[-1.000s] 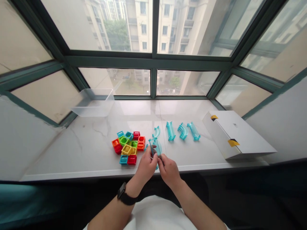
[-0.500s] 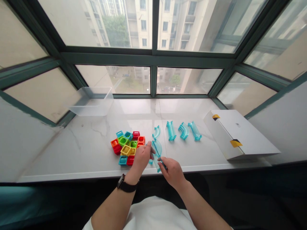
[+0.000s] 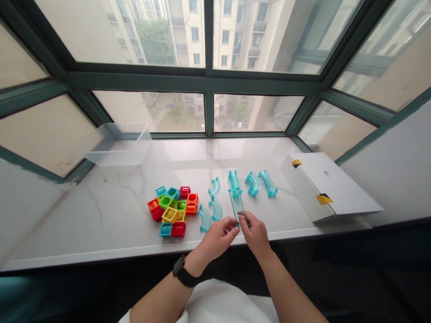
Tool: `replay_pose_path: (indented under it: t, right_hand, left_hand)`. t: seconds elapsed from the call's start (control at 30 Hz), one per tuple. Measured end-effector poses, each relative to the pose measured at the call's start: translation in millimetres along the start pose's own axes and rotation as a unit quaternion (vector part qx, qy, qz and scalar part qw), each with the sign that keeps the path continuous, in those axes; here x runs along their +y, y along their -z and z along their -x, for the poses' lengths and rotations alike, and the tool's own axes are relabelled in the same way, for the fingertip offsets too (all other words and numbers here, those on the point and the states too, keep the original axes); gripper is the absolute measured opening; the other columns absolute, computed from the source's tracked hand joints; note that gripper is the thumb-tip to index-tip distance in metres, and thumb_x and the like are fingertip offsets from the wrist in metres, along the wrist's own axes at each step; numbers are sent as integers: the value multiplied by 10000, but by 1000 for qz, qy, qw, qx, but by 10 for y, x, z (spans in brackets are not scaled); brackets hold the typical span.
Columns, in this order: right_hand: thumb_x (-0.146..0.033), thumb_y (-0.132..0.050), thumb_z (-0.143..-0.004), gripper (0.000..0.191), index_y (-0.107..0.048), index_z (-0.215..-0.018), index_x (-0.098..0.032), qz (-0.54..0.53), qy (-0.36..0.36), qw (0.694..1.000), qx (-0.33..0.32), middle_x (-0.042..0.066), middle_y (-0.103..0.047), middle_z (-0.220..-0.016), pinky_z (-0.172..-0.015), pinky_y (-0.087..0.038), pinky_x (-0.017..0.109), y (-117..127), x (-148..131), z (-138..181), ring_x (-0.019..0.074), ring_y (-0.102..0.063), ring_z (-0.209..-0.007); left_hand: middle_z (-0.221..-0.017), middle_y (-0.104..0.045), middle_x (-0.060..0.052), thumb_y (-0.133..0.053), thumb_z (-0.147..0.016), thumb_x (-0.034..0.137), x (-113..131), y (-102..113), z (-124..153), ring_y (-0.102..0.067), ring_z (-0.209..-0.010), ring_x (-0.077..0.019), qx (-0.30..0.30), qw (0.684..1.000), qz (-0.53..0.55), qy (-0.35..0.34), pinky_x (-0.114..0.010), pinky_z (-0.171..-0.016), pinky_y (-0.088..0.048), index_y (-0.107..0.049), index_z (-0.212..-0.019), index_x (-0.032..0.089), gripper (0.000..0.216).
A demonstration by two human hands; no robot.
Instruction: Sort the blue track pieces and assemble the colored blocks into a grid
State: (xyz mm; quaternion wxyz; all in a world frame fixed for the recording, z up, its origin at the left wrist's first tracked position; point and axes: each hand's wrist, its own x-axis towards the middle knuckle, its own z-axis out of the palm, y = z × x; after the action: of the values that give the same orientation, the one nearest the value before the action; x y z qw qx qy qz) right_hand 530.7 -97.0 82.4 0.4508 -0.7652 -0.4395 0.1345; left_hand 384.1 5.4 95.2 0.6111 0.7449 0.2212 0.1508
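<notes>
A clear blue straight track piece (image 3: 237,205) slants up from my two hands, its far end overlapping another track piece on the sill. My right hand (image 3: 256,233) grips its right side near the lower end. Fingertips of my left hand (image 3: 218,237) pinch at the lower end, partly hiding it. Left of the hands lie three curved blue track pieces (image 3: 204,219), apart from them. Beyond, a straight ribbed track piece (image 3: 234,178), a wide curved track piece (image 3: 252,183) and a slanted straight track piece (image 3: 268,184) lie in a row.
Several red, orange, yellow, green and blue toy blocks (image 3: 170,214) form a cluster on the left of the marble sill (image 3: 124,220). A clear plastic bin (image 3: 117,154) stands at the back left. A white box (image 3: 336,188) sits at right; window frames border the back.
Both hands have moved right, away from the curved pieces, with the straight track piece in the right hand. My left hand has come to its lower end. The view has shifted slightly.
</notes>
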Motion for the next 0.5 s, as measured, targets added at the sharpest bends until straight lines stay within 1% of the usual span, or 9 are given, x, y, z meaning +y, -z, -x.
replay_pose_path:
  t: [0.07,0.1,0.17,0.23,0.27,0.3,0.4,0.43,0.5]
  right_hand:
    - [-408,-529,-1031,284,-726,-1114,-221,3,-5,1000,5,38,-766,-897,-752,-544,292,4,40,5,204,-720,-799]
    - [-403,-549,-1020,293,-710,-1175,-214,5,-8,1000,12,32,-753,-879,-733,-547,291,5,63,12,197,-705,-769]
    - [-385,-604,-986,413,-623,-1356,-204,3,-4,999,39,24,-728,-892,-699,-559,293,14,120,28,181,-669,-722]
    - [-353,-634,-968,535,-530,-1475,-220,-8,26,998,56,46,-719,-1004,-713,-585,307,39,189,39,177,-662,-750]
    - [-334,-633,-972,515,-540,-1470,-239,-12,49,998,49,63,-710,-1075,-744,-599,320,59,225,42,182,-672,-797]
    - [-316,-626,-980,448,-588,-1422,-256,-14,71,997,34,75,-698,-1125,-778,-609,331,84,259,43,190,-683,-851]
    - [-284,-636,-992,231,-720,-1207,-272,-7,108,994,-17,80,-684,-1144,-840,-618,340,169,346,36,215,-697,-970]
    - [-282,-654,-987,208,-732,-1180,-275,-1,112,993,-25,77,-686,-1143,-855,-619,342,195,370,32,220,-700,-987]
    - [-281,-683,-980,224,-736,-1198,-284,13,120,992,-33,74,-692,-1159,-884,-617,352,237,412,20,227,-708,-1004]
  left_hand:
    - [-972,-764,-49,-610,-993,383,-55,-45,-39,-705,-883,-191,8,1000,5,4,-295,-798,-543,-711,-1100,222,218]
    - [-973,-766,-52,-611,-990,375,-92,-68,-62,-707,-883,-192,13,1000,9,10,-298,-801,-545,-707,-1084,218,207]
    - [-972,-769,-55,-605,-988,363,-178,-120,-113,-712,-886,-194,24,999,21,25,-301,-805,-548,-695,-1042,211,185]
    - [-960,-768,-53,-607,-981,360,-269,-176,-161,-713,-881,-192,31,998,37,39,-300,-798,-550,-680,-1002,206,172]
    - [-957,-765,-51,-614,-976,367,-311,-204,-181,-711,-876,-191,38,997,43,44,-298,-793,-551,-673,-990,205,173]
    - [-957,-761,-50,-624,-969,378,-348,-229,-197,-708,-868,-188,46,997,47,48,-298,-788,-551,-668,-984,204,180]
    - [-969,-748,-49,-642,-958,408,-422,-283,-219,-696,-848,-183,70,995,47,52,-304,-783,-554,-660,-979,204,206]
    - [-976,-746,-49,-641,-959,413,-434,-294,-220,-694,-849,-183,74,995,47,50,-307,-785,-555,-660,-979,205,210]
    - [-977,-743,-49,-632,-967,416,-443,-309,-221,-693,-850,-186,76,995,50,47,-314,-785,-558,-660,-982,207,212]
